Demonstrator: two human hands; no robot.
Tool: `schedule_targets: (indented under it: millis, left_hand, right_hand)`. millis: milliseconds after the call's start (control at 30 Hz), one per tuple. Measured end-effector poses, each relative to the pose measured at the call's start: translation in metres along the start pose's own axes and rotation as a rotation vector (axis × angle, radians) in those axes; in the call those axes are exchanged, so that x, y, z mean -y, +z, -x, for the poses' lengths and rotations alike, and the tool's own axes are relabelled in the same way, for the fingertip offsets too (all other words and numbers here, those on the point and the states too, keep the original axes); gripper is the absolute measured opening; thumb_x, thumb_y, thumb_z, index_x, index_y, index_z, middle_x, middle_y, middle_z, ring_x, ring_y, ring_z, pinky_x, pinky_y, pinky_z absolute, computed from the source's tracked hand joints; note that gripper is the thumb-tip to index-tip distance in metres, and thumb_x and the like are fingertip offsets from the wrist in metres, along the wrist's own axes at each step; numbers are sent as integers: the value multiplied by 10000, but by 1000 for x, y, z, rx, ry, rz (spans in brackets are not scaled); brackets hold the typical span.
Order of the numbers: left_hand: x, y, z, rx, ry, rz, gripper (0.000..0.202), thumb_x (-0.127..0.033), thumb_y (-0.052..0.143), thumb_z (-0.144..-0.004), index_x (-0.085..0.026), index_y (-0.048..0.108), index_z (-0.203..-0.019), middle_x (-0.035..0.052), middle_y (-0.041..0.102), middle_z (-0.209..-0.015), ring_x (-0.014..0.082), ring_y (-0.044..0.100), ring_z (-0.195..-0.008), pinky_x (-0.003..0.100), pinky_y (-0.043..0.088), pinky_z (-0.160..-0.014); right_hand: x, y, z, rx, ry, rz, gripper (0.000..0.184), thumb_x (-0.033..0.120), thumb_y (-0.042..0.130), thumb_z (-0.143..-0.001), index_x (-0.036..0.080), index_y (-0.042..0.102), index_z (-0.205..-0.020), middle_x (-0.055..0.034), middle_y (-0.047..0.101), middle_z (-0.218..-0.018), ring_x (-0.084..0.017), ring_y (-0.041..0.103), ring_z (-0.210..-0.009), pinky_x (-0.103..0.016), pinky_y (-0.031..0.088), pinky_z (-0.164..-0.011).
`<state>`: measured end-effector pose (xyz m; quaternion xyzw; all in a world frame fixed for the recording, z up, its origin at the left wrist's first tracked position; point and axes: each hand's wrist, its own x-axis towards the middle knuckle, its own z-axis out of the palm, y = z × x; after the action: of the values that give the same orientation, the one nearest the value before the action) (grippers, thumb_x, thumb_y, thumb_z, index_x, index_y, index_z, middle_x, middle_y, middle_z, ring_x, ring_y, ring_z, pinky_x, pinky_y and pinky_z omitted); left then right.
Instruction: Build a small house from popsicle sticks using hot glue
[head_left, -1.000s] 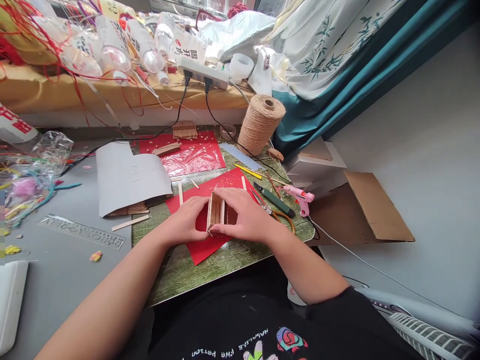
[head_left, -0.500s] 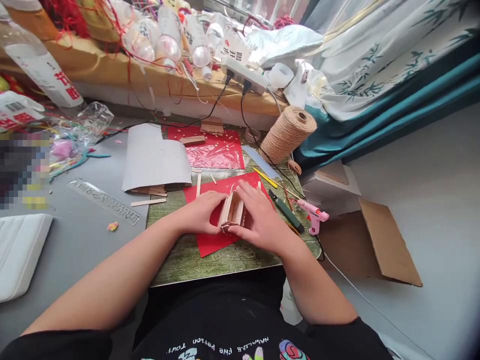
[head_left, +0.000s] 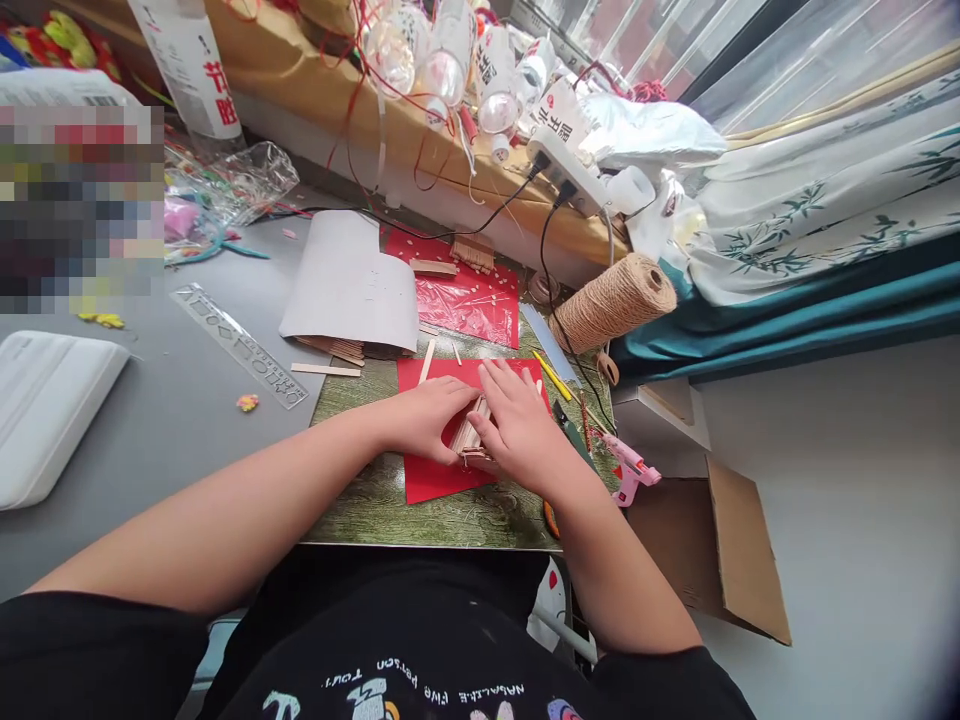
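Observation:
A small box built of flat craft sticks (head_left: 466, 437) sits between my hands, over a red sheet (head_left: 431, 482) on the green wood-grain table. My left hand (head_left: 426, 414) grips its left side, thumb near the close end and fingers toward the far end. On the other side, my right hand (head_left: 517, 425) holds the box with its fingers laid along the right edge and its thumb across the top. Much of the box is hidden by the right hand. Beyond the hands a loose craft stick (head_left: 427, 360) rests partly on the red sheet.
To the right lie a yellow pen (head_left: 553, 376), a green-handled cutter (head_left: 574, 435) and a pink glue gun (head_left: 632, 468). A twine spool (head_left: 615, 300) stands behind them. Farther left are curled white card (head_left: 352, 290) over craft sticks and a clear stencil ruler (head_left: 240, 345).
The view has swung left, so the scene sits farther right. My right hand has shifted over the box, its thumb now across the top. The box's opening, visible before, is now mostly covered.

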<state>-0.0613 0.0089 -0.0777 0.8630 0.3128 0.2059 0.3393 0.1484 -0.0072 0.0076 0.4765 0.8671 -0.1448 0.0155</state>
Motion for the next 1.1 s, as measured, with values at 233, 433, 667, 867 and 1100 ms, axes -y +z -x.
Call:
schedule_targets:
  millis: [233, 433, 667, 867, 1100]
  left_hand:
    - [1, 0, 2, -6, 6, 3, 468, -357, 801, -768, -190, 594, -1153, 122, 694, -1179, 335, 649, -1144, 478, 498, -1076]
    - [6, 4, 4, -27, 17, 6, 761, -418, 843, -767, -181, 547, -1427, 160, 663, -1391, 370, 618, -1301, 500, 465, -1157]
    - [10, 7, 2, -18, 26, 4, 869, -452, 844, -762, -191, 506, -1520, 171, 642, -1453, 383, 601, -1353, 513, 450, -1189]
    - [12, 9, 1, -11, 4, 7, 902, -470, 846, -763, -179, 484, -1536, 191, 620, -1485, 396, 587, -1389, 530, 450, -1201]
    - [9, 6, 1, -4, -9, 12, 892, -465, 841, -766, -182, 484, -1534, 188, 619, -1498, 388, 586, -1402, 529, 447, -1210]
  right_hand:
    - [4, 4, -1, 42, 35, 47, 775, 614, 413, -1116, 157, 346, -1738, -174, 307, -1809, -361, 203, -1721, -659, 121, -1396]
    - [-8, -9, 12, -201, -2, -272, 618, 578, 411, -1138, 265, 484, -1666, -116, 439, -1762, -298, 377, -1661, -587, 305, -1366]
    - [-18, -6, 50, -408, -167, -219, 274, 335, 554, -1088, 285, 810, -1172, -78, 823, -1208, -310, 722, -1241, -601, 552, -1168]
    - [-13, 3, 66, -358, -227, -45, 402, 356, 664, -1040, 226, 713, -1416, -148, 745, -1418, -346, 658, -1377, -650, 506, -1234]
    - [-15, 10, 70, -399, -299, 2, 356, 284, 687, -1026, 212, 736, -1372, -132, 790, -1320, -353, 684, -1340, -674, 494, -1253]
